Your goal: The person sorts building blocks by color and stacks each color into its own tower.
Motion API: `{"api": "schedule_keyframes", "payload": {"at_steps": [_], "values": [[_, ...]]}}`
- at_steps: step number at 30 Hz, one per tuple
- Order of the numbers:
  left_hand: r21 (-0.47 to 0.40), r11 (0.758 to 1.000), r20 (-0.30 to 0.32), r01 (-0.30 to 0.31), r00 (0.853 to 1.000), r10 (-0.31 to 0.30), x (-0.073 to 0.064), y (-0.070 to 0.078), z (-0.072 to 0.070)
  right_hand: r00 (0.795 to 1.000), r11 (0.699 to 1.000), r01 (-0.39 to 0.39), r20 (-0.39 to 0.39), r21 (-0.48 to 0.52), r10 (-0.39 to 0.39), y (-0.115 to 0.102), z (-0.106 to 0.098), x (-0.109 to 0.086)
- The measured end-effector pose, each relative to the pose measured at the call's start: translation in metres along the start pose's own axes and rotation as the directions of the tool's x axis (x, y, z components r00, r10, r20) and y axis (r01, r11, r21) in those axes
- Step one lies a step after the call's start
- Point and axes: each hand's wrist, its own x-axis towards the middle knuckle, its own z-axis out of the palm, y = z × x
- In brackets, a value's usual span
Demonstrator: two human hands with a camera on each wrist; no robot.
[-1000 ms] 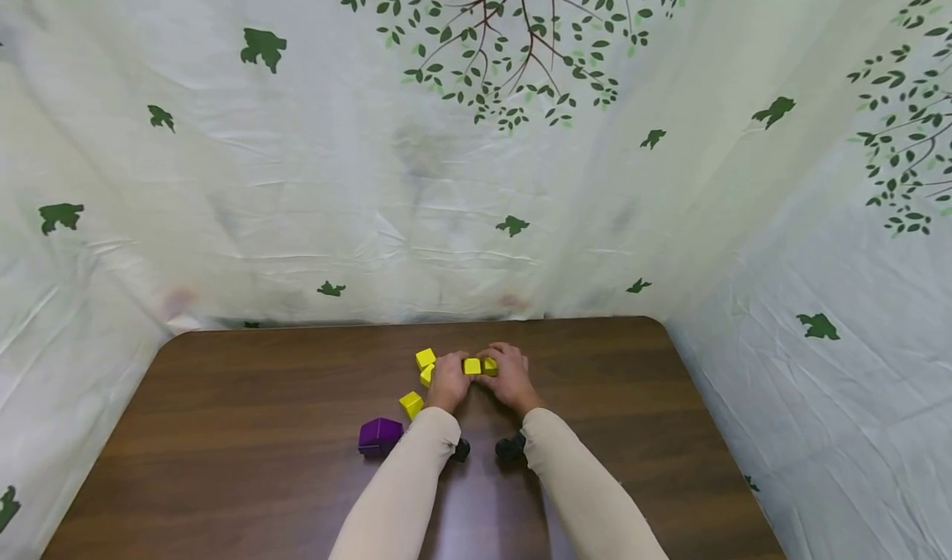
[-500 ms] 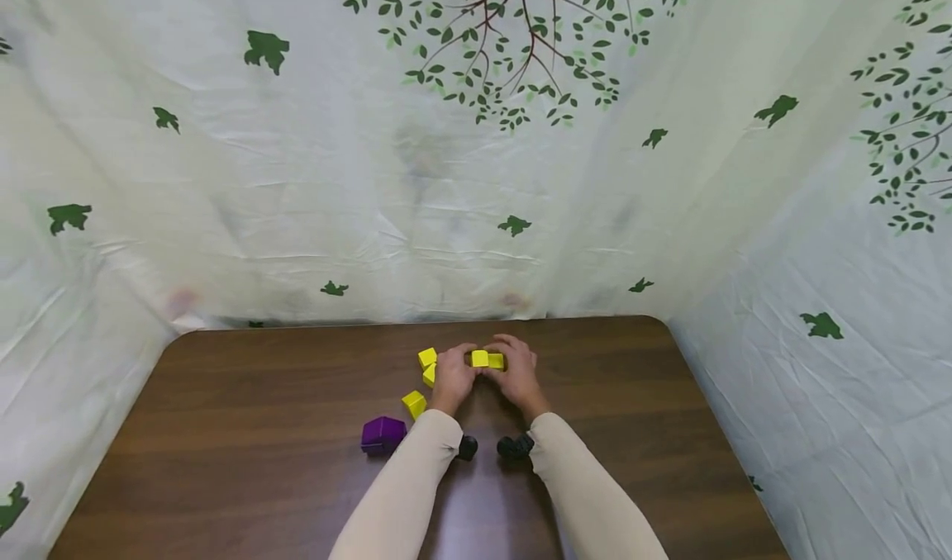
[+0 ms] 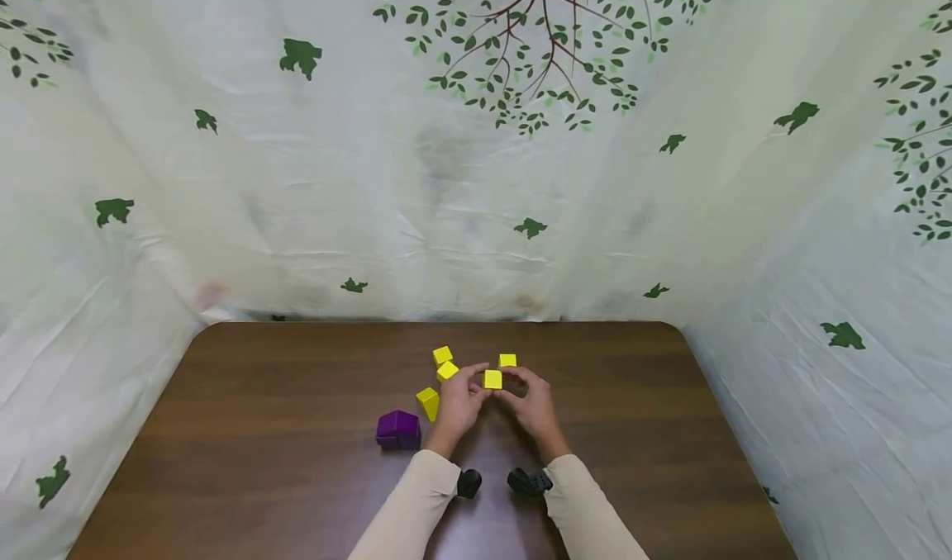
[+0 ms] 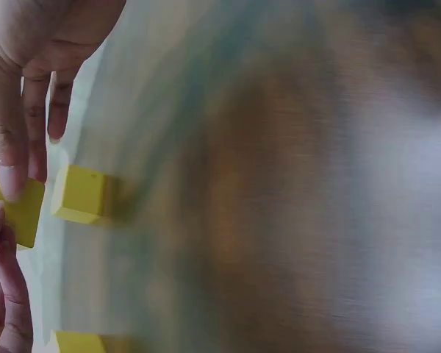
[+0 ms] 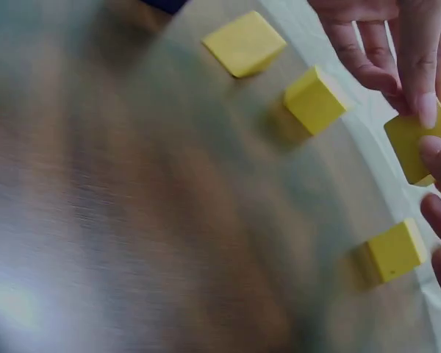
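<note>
Pinching one yellow block (image 3: 492, 380) from opposite sides, the left hand (image 3: 458, 403) and the right hand (image 3: 537, 407) both grasp it, thumbs and fingers parted only by the block's thickness. Both wrist views show what the head view hardly does: the two thumbs laid on one face of the block, their tips nearly meeting. The left wrist view also shows one finger of the right hand hanging straight, clear of the block.

Just beyond the right hand's fingertips sits a second yellow block (image 3: 507, 360); a small dark dot on its face shows only in the wrist views. Close to the left hand's fingers, on their outer side, lies a third yellow block (image 3: 447, 371), with a fourth yellow block (image 3: 442, 355) just past it; whether those two touch cannot be told. Left of the left hand is a fifth yellow block (image 3: 428, 403). Farther out on that side stands a purple faceted block (image 3: 397, 430), whole in the head view, while the right wrist view catches only a dark corner. These loose blocks rest on a wood-grain table (image 3: 640, 428). Well past the fingers, behind the table, hangs pale cloth (image 3: 416, 230) printed with green leaves (image 3: 301, 56).
</note>
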Motion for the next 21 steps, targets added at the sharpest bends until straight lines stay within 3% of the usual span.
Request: {"api": "schedule_keyframes", "payload": {"at_steps": [10,14,21], "values": [[-0.049,0.999,0.025,0.024,0.999,-0.023,-0.038,-0.019,0.005,0.993,0.989,-0.121,0.023,0.082,0.12,0.0,0.011,-0.044],[-0.068,0.996,0.025,0.058,0.998,-0.056,-0.05,-0.027,0.004,0.996,0.992,-0.089,0.025,0.093,0.087,0.001,0.017,-0.055],[-0.056,0.998,-0.021,0.011,1.0,-0.012,-0.069,-0.043,0.001,0.997,0.997,-0.066,0.046,0.034,0.064,0.001,0.029,-0.069]]}}
